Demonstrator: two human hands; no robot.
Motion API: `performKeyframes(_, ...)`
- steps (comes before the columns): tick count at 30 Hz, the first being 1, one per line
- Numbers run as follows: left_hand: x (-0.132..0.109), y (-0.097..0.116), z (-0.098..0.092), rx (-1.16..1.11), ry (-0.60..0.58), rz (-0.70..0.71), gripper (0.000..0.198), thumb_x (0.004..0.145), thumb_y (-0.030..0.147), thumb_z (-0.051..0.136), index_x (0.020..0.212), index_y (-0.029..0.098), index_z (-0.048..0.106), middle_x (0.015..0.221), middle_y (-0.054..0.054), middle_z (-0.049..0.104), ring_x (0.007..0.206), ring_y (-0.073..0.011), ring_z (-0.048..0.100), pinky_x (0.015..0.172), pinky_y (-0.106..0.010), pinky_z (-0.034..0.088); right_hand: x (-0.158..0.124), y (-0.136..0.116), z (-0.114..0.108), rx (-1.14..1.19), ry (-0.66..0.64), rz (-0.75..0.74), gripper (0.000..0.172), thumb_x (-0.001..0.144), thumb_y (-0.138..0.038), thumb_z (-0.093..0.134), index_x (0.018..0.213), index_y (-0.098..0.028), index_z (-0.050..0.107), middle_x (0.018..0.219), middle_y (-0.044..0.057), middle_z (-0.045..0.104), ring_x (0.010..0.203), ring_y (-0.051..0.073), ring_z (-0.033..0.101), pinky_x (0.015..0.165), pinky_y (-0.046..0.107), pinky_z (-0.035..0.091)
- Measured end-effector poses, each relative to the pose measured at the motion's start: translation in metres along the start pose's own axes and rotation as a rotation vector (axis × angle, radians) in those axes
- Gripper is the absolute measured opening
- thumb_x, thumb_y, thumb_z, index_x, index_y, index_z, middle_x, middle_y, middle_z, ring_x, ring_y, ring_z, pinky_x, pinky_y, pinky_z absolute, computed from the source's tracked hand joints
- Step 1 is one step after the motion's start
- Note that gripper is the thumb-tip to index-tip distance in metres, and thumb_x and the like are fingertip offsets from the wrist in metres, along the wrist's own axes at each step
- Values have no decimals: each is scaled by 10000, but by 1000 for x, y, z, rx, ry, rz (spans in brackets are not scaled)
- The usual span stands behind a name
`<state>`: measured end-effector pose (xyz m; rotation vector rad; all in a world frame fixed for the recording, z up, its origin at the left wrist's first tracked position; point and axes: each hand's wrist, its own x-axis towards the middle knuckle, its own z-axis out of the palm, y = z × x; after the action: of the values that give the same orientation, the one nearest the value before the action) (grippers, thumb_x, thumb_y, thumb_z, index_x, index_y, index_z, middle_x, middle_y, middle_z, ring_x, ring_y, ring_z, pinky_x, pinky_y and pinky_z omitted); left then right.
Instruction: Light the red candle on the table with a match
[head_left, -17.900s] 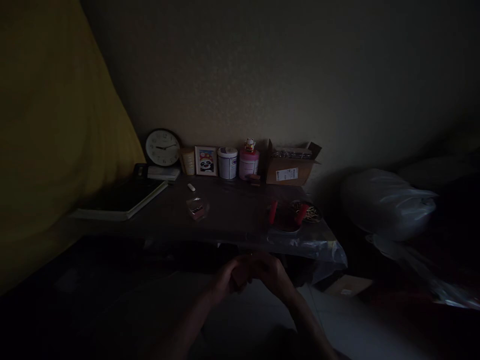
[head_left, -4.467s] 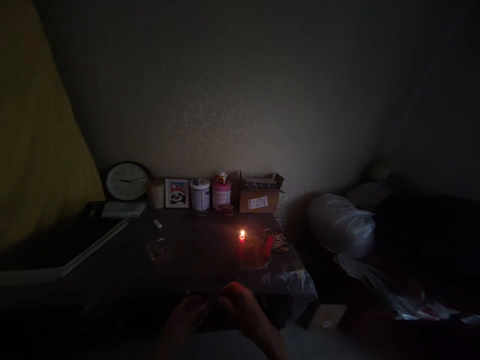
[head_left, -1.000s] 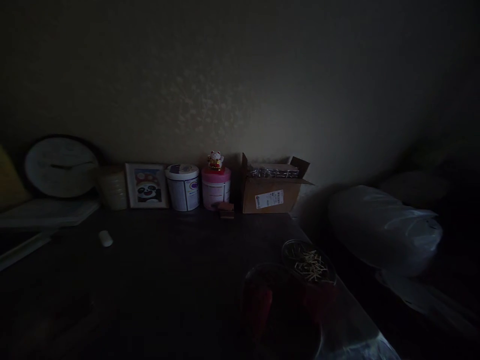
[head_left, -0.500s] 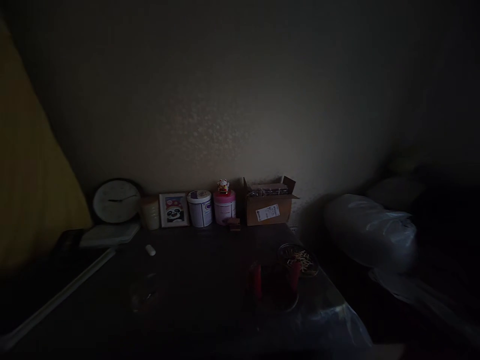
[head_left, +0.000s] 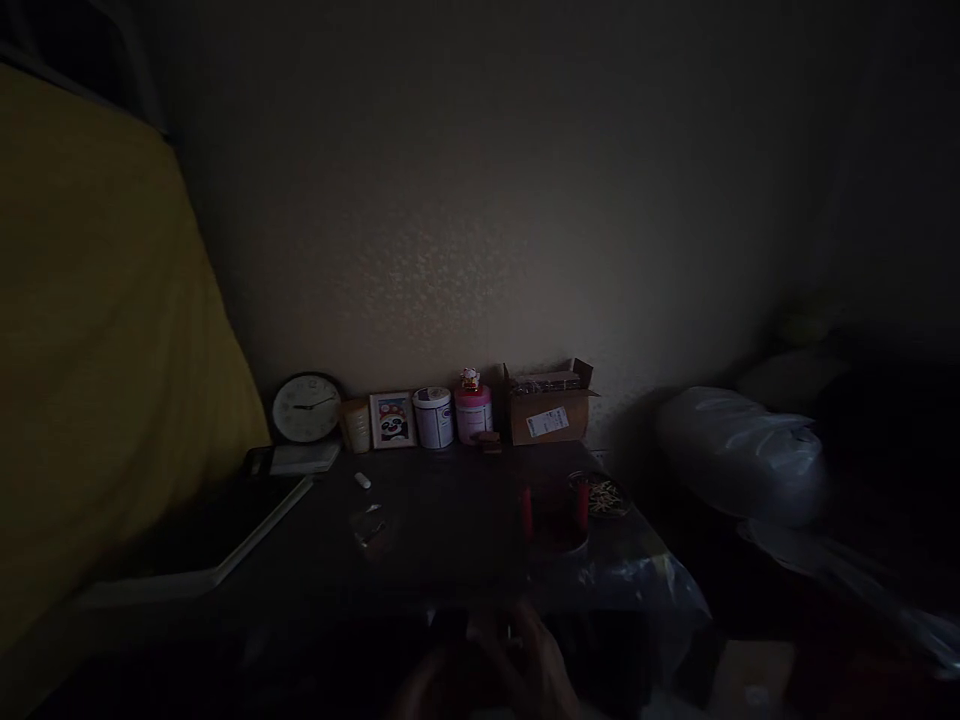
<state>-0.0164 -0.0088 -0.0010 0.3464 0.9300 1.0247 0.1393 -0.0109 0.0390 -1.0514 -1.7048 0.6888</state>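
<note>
Dark table (head_left: 450, 555) bears a clock (head_left: 306, 408), cardboard box (head_left: 550, 420) (both against the wall) and candle dish (head_left: 559, 545).

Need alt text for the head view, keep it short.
Dim room: the person's left hand and right hand are close together, barely visible, below the near edge of a dark table. Two unlit red candles stand near its right end; a clock, tubs and a cardboard box line the wall.

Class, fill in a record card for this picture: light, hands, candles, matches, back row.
Light: very dim, no flame
Hands: left hand and right hand close together below the table edge; hold too dark to tell
Candles: left red candle and right red candle, upright, unlit
Matches: dish of matchsticks just right of the candles
Back row: clock, panda picture, white tub, pink tub, cardboard box
</note>
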Motion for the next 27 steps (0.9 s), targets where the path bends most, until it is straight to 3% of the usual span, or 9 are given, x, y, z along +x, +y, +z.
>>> performKeyframes(2,5,-1,6,-50,-31,14,150,803,298,553,922,258,635,993,-70,681,1015,-268,586,821,-408,470,-3,-1,0,14,-16,-5,235,854,-396,500,1022,-250,574,975,41,649,915,184,618,761,252,508)
performKeyframes(5,10,-4,11,-134,-123,35,154,790,277,554,874,209,663,855,-96,714,1007,-294,601,848,-422,454,-7,3,2,-1,-25,-11,246,844,-382,521,1048,-249,559,1017,47,634,954,191,602,789,270,502)
performKeyframes(16,-5,-2,8,-179,-282,47,298,781,325,569,991,127,645,888,-109,717,952,-274,628,830,-372,455,-11,2,11,-26,-65,-139,248,852,-300,529,1096,-259,544,1052,34,617,988,177,575,840,277,476)
performKeyframes(23,-5,-3,6,-119,-267,100,257,784,335,575,863,118,688,807,-99,731,895,-262,647,811,-336,450,-10,-1,8,-73,-95,-160,268,857,-266,510,1124,-258,534,1062,36,613,1006,180,567,851,282,471)
performKeyframes(27,-9,-2,9,-109,-315,82,280,793,341,564,899,111,683,834,-110,727,903,-265,644,814,-342,446,-11,4,10,-108,-102,-185,311,841,-221,517,1149,-263,521,1098,31,606,1035,179,553,876,293,459)
